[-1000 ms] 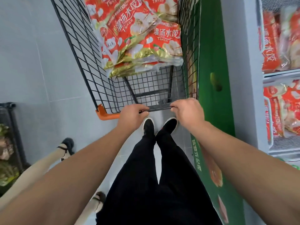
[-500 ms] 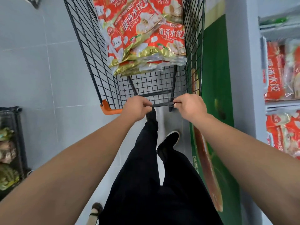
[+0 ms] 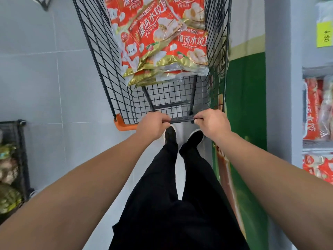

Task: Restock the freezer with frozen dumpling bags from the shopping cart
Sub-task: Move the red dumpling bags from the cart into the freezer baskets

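Observation:
A black wire shopping cart [image 3: 100,73] stands in front of me, with an orange corner piece on its near left. Several red-and-gold frozen dumpling bags [image 3: 162,44] lie piled in its far half. My left hand [image 3: 153,125] and my right hand [image 3: 211,123] are both closed around the cart's dark handle bar [image 3: 182,120]. The freezer [image 3: 277,87] runs along the right side, with more red dumpling bags [image 3: 313,109] on its shelves at the far right.
A green panel [image 3: 245,98] covers the freezer's lower side right beside the cart. A black wire rack [image 3: 19,152] with greenish goods stands at the left edge. Grey tiled floor [image 3: 54,87] lies to the cart's left. A yellow price tag [image 3: 324,34] sits top right.
The cart and I have moved forward along the freezer. My feet stepped and now stand side by side behind the handle. Another person's legs at lower left are out of view.

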`<control>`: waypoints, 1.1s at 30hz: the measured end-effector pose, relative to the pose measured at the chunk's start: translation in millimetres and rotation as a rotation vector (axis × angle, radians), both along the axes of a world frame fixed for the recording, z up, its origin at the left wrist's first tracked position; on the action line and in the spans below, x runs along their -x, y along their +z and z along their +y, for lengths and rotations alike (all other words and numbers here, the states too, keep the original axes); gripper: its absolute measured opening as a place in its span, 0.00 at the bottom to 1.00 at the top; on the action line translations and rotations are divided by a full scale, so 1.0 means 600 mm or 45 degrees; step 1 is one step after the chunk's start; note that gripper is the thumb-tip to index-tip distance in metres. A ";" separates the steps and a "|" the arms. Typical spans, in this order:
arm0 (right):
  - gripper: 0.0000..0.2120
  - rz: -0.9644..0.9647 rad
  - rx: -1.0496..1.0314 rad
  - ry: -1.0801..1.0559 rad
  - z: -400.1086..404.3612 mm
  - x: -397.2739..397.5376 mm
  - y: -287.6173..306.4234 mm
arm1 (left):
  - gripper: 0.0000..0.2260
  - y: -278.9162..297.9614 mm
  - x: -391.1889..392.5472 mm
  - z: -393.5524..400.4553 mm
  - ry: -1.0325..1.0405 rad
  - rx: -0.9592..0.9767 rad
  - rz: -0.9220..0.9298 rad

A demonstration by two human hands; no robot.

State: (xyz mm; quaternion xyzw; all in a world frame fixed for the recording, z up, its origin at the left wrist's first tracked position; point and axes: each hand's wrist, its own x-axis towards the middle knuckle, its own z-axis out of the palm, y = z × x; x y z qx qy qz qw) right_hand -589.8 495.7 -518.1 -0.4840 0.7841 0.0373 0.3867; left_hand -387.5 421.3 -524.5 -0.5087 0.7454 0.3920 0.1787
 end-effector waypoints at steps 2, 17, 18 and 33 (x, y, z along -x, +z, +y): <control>0.11 0.011 -0.002 0.044 -0.017 0.000 0.000 | 0.11 0.001 0.000 -0.014 0.031 0.019 -0.022; 0.11 -0.181 -0.190 0.157 -0.208 0.045 0.025 | 0.10 0.049 0.029 -0.178 0.501 0.021 0.090; 0.11 -0.188 -0.172 0.133 -0.238 0.050 0.021 | 0.10 0.046 0.029 -0.207 0.543 0.035 0.106; 0.18 0.121 0.240 -0.242 -0.613 0.062 -0.081 | 0.24 -0.083 0.012 -0.499 1.304 -0.099 0.121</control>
